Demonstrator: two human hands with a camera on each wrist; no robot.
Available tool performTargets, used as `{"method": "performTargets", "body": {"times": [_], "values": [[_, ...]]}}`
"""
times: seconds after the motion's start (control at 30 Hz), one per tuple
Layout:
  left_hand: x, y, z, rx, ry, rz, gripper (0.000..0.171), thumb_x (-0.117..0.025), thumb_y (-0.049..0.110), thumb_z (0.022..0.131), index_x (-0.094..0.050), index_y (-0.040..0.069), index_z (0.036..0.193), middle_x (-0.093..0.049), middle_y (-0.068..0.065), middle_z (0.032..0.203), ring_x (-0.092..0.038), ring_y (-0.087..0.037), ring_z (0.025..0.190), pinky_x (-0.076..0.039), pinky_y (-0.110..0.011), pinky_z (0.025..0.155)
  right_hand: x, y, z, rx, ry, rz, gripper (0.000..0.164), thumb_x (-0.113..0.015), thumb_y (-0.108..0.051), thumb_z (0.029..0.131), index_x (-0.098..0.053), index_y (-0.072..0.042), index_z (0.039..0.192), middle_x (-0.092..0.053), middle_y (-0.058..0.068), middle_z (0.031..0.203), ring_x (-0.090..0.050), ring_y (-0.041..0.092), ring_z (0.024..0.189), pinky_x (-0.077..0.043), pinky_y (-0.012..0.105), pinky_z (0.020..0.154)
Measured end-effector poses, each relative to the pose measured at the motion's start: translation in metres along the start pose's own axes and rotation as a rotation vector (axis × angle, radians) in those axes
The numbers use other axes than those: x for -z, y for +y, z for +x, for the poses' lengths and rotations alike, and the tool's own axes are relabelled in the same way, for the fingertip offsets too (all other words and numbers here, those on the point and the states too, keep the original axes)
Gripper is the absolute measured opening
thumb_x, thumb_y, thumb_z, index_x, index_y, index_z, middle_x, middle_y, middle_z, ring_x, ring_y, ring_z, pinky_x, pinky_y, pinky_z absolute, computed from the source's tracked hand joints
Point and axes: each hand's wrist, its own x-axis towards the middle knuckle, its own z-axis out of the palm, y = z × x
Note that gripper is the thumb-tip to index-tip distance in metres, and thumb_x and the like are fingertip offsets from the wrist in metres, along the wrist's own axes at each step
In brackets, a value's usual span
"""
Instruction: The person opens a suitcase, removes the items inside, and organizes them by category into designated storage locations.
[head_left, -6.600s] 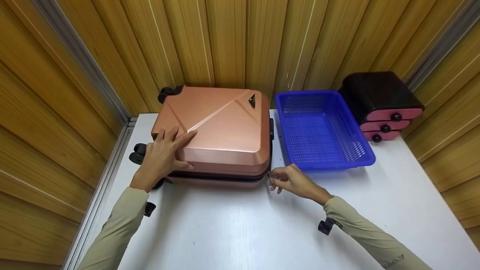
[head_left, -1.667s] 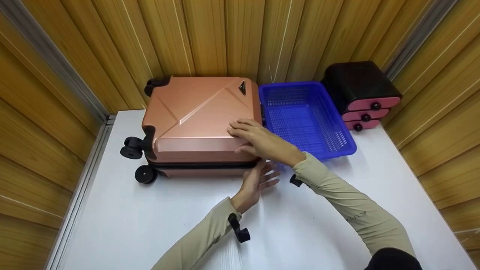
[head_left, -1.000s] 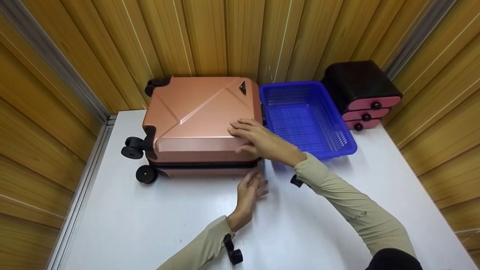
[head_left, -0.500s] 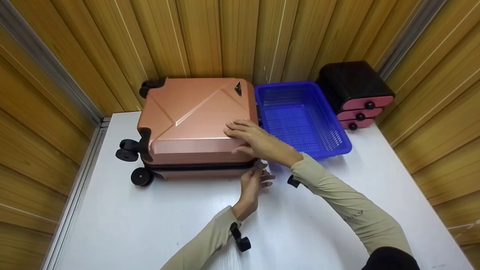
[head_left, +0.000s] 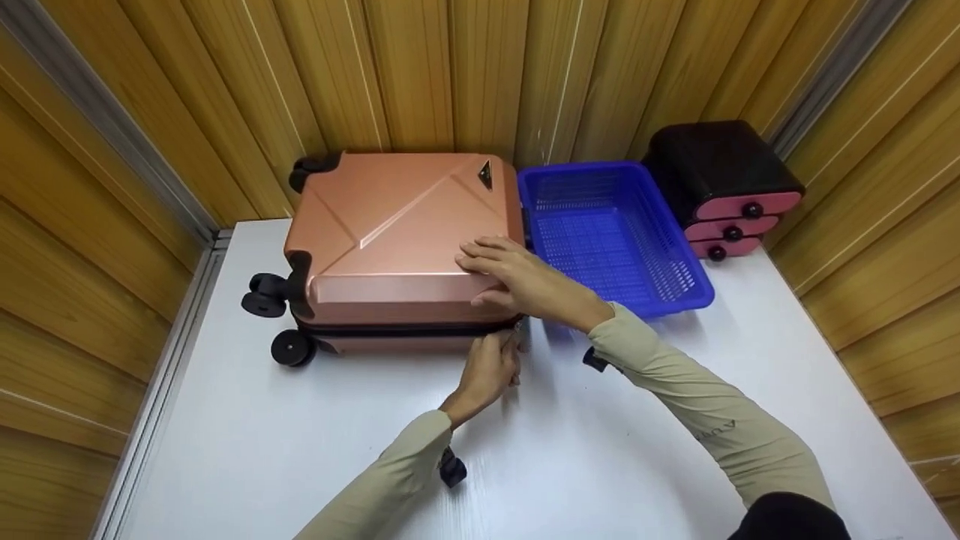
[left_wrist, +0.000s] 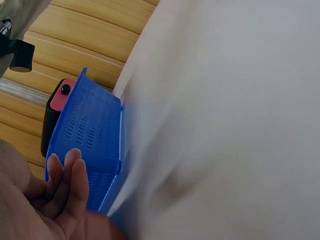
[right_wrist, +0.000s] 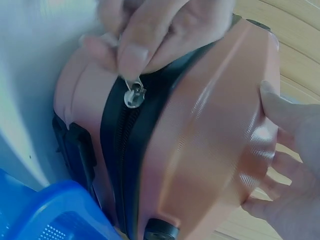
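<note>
A rose-gold hard-shell suitcase (head_left: pixel 397 217) lies flat on the white table, its wheels pointing left. At its front right corner my left hand (head_left: pixel 486 371) pinches a metal zipper pull (right_wrist: pixel 134 97) between thumb and finger, shown close up in the right wrist view. From that slider the zipper (right_wrist: pixel 123 137) runs along its dark band round the suitcase's side. My right hand (head_left: pixel 529 281) rests on the lid near the same corner, fingers extended over the shell. In the left wrist view, part of the left hand (left_wrist: pixel 60 200) shows, with the fingertips pointing up.
A blue plastic basket (head_left: pixel 694 296) stands right beside the suitcase. Behind it on the right is a black box with pink drawers (head_left: pixel 724 169). Wood-patterned panels (head_left: pixel 420 75) close in the table's back and sides. Black suitcase wheels (head_left: pixel 291 349) stick out at the left.
The hands have swapped places: the left went from the lid to the zipper corner, the right from that corner onto the lid. Lately the left hand has shifted and turned at the zipper pull.
</note>
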Motion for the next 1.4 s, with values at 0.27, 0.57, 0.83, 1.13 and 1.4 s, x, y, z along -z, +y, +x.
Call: {"method": "performTargets", "body": {"times": [0.27,0.57,0.83,1.13,1.4], "values": [[0.037,-0.005,-0.008,-0.116,-0.100,0.244,0.029,-0.053,0.004,0.108,-0.067,0.005,0.082,-0.059,0.004,0.055,-0.052,0.001,0.043,-0.045,-0.019,0.044,-0.008,-0.005,0.002,-0.017,-0.067,-0.069,0.080,-0.081,-0.034,0.093,-0.044,-0.017,0.161,-0.036,0.004,0.169,-0.029,0.028,0.158,-0.020,0.068,0.123],[0.090,-0.016,-0.032,-0.124,-0.072,0.244,0.029,-0.059,0.007,0.107,-0.069,0.008,0.080,-0.065,-0.003,0.059,-0.056,-0.001,0.047,-0.047,-0.020,0.045,-0.010,-0.003,0.000,0.025,-0.020,-0.120,0.081,-0.084,-0.037,0.089,-0.048,-0.016,0.158,-0.043,0.007,0.165,-0.036,0.031,0.154,-0.029,0.068,0.119],[0.161,-0.042,-0.056,-0.062,0.121,0.293,0.024,-0.064,0.008,0.105,-0.073,0.011,0.083,-0.069,-0.005,0.065,-0.062,-0.009,0.053,-0.051,-0.024,0.049,-0.004,0.006,-0.005,0.019,0.018,-0.135,0.082,-0.087,-0.037,0.085,-0.052,-0.018,0.156,-0.046,0.006,0.163,-0.038,0.032,0.152,-0.031,0.066,0.119],[0.178,-0.050,-0.055,-0.146,0.172,0.499,0.010,-0.068,0.013,0.103,-0.075,0.016,0.097,-0.070,0.007,0.069,-0.067,-0.006,0.062,-0.051,-0.029,0.057,-0.004,0.017,-0.013,0.171,0.069,-0.365,0.076,-0.081,-0.036,0.091,-0.051,-0.005,0.154,-0.054,0.016,0.155,-0.048,0.037,0.143,-0.033,0.059,0.121],[0.164,-0.046,-0.047,-0.311,0.185,0.647,0.007,-0.071,0.014,0.100,-0.074,0.013,0.094,-0.065,0.005,0.069,-0.056,-0.011,0.061,-0.050,-0.037,0.058,0.004,0.034,-0.023,0.113,0.101,-0.197,0.072,-0.085,-0.023,0.088,-0.056,-0.008,0.152,-0.055,0.013,0.155,-0.047,0.037,0.146,-0.036,0.056,0.121]]}}
